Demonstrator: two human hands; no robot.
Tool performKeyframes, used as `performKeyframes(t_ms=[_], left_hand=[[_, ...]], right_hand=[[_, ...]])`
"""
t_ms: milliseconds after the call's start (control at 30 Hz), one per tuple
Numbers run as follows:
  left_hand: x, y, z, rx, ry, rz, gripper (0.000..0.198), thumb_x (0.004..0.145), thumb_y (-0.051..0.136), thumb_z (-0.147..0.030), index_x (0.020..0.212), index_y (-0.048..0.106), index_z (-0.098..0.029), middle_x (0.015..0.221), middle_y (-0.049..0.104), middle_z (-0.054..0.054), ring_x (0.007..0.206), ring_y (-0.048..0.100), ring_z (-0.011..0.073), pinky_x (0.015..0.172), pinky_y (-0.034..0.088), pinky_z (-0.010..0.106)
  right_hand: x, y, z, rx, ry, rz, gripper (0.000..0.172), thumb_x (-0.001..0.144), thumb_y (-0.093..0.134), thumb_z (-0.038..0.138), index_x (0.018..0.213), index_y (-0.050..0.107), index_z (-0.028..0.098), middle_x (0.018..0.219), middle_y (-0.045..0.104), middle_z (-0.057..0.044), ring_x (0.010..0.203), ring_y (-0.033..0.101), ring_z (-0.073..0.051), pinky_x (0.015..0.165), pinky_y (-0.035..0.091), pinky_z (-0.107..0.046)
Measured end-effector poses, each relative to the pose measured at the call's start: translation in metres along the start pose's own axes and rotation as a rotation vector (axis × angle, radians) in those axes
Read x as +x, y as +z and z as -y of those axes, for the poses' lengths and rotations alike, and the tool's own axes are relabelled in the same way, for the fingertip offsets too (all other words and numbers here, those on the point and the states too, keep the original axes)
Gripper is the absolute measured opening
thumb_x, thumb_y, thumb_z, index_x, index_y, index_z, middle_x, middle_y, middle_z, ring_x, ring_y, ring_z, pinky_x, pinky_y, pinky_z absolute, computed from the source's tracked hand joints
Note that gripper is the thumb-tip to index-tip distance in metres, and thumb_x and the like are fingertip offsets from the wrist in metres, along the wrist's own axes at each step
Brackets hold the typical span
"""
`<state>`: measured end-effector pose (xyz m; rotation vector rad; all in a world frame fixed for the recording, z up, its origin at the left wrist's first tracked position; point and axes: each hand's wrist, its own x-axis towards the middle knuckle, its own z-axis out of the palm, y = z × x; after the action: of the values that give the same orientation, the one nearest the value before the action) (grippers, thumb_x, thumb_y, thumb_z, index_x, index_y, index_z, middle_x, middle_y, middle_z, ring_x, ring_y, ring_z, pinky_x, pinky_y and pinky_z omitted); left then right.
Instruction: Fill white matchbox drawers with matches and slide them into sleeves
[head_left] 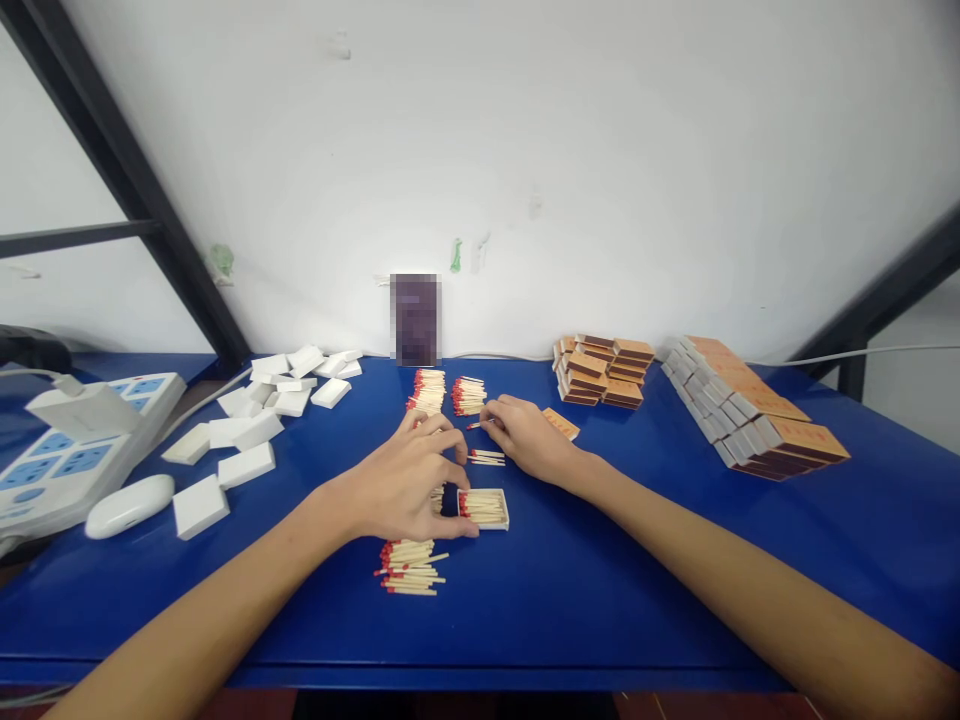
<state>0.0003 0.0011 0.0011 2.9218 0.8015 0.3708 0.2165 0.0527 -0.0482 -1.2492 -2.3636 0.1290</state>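
One tray (486, 508) nearly full.
My left hand (409, 490) gripped it, right hand (525, 435) pinched a match (474, 425); many empty trays (247, 430) left.

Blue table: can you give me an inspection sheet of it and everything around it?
Surface: blue table, matches and boxes spread over it.
Job's things: tray of matches; loose matches in front and behind; white trays at left; orange sleeves stacked at right.
Clutter: power strip and white oval object, far left.
Hands: left hand touches the tray; right hand fingertips at a match; grips unclear.
Cables: white cable along the wall.
Surroundings: white wall, black braces.
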Motion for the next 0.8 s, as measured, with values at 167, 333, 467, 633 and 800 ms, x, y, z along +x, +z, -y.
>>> performKeyframes(t_ms=[167, 333, 467, 633, 800], left_hand=[[0.0, 0.0, 0.0, -0.007, -0.012, 0.001, 0.039, 0.074, 0.068, -0.061, 0.084, 0.074, -0.024, 0.1, 0.064, 0.004, 0.101, 0.05, 0.0248, 0.093, 0.029, 0.043], [0.0, 0.0, -0.001, -0.008, -0.019, 0.015, 0.038, 0.076, 0.067, -0.06, 0.085, 0.073, -0.023, 0.104, 0.066, 0.005, 0.103, 0.051, 0.0255, 0.096, 0.027, 0.045], [0.0, 0.0, 0.0, -0.002, -0.026, 0.028, 0.038, 0.077, 0.065, -0.061, 0.085, 0.073, -0.024, 0.109, 0.066, 0.004, 0.106, 0.049, 0.0258, 0.096, 0.027, 0.047], [0.0, -0.001, -0.001, 0.009, -0.053, 0.055, 0.039, 0.078, 0.064, -0.061, 0.088, 0.072, -0.024, 0.116, 0.065, 0.005, 0.111, 0.047, 0.0289, 0.095, 0.028, 0.049], [0.001, -0.003, -0.002, 0.0, -0.048, 0.066, 0.038, 0.079, 0.064, -0.059, 0.085, 0.072, -0.023, 0.112, 0.067, 0.006, 0.11, 0.047, 0.0287, 0.093, 0.029, 0.048]], right_hand=[[-0.002, 0.001, -0.001, 0.055, 0.019, -0.013, 0.014, 0.093, 0.048, 0.017, 0.083, 0.058, 0.016, 0.076, 0.053, -0.002, 0.069, 0.048, -0.014, 0.065, 0.035, -0.027], [-0.007, -0.004, 0.002, 0.105, 0.04, 0.004, 0.013, 0.091, 0.053, 0.018, 0.079, 0.058, 0.017, 0.076, 0.052, -0.001, 0.071, 0.048, -0.014, 0.066, 0.035, -0.026], [-0.009, -0.007, 0.003, 0.141, 0.063, 0.023, 0.012, 0.089, 0.054, 0.017, 0.078, 0.06, 0.016, 0.076, 0.052, -0.001, 0.071, 0.049, -0.014, 0.065, 0.036, -0.026], [-0.011, -0.008, 0.004, 0.175, 0.071, 0.014, 0.011, 0.086, 0.055, 0.015, 0.077, 0.061, 0.017, 0.075, 0.052, -0.001, 0.071, 0.05, -0.014, 0.064, 0.036, -0.026], [-0.011, -0.006, 0.005, 0.201, 0.095, 0.011, 0.01, 0.085, 0.056, 0.015, 0.076, 0.061, 0.016, 0.077, 0.054, -0.001, 0.073, 0.051, -0.014, 0.066, 0.038, -0.026]])
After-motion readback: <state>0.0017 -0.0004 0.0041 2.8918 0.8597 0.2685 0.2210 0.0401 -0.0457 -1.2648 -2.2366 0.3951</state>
